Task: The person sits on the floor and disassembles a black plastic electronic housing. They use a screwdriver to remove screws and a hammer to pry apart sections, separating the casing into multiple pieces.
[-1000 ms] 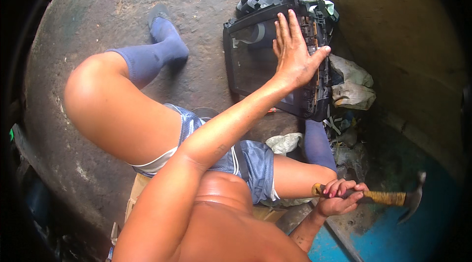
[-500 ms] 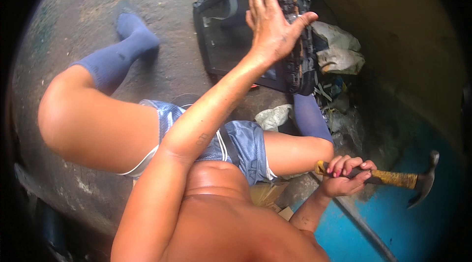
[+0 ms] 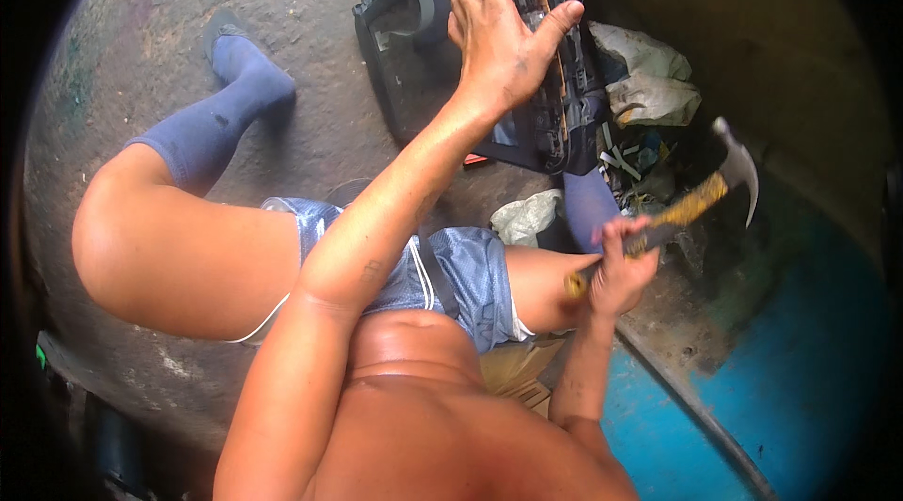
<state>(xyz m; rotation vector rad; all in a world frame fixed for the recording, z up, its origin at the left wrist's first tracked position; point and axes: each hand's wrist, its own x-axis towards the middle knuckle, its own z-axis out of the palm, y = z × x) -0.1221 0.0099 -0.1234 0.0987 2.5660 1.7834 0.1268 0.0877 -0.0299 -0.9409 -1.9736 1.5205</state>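
Note:
A black plastic casing [image 3: 388,87] with a dark see-through panel stands tilted between my legs, looking like part of a printer or scanner. Along its right side runs a strip of exposed parts [image 3: 555,49]. My left hand [image 3: 500,47] is flat over the casing near that strip, fingers stretched and thumb spread, holding nothing. Whether the palm presses on it, I cannot tell. On the right, my right hand [image 3: 621,270] is wrapped round the grip of a claw hammer [image 3: 691,204] with a worn yellow and black handle. The hammer's metal head points up and right, apart from the casing.
My legs in blue socks [image 3: 212,129] lie bent on either side of the casing. Crumpled whitish sacking [image 3: 649,78] and small scraps [image 3: 625,162] lie right of it. A pale crumpled bag [image 3: 527,219] rests near my right thigh. A wall rises at far right; a bar [image 3: 696,412] borders blue flooring.
My right hand has swung the hammer upward and inward, its head now higher and tilted up. My left hand stays spread over the casing; both appear slightly higher and further left.

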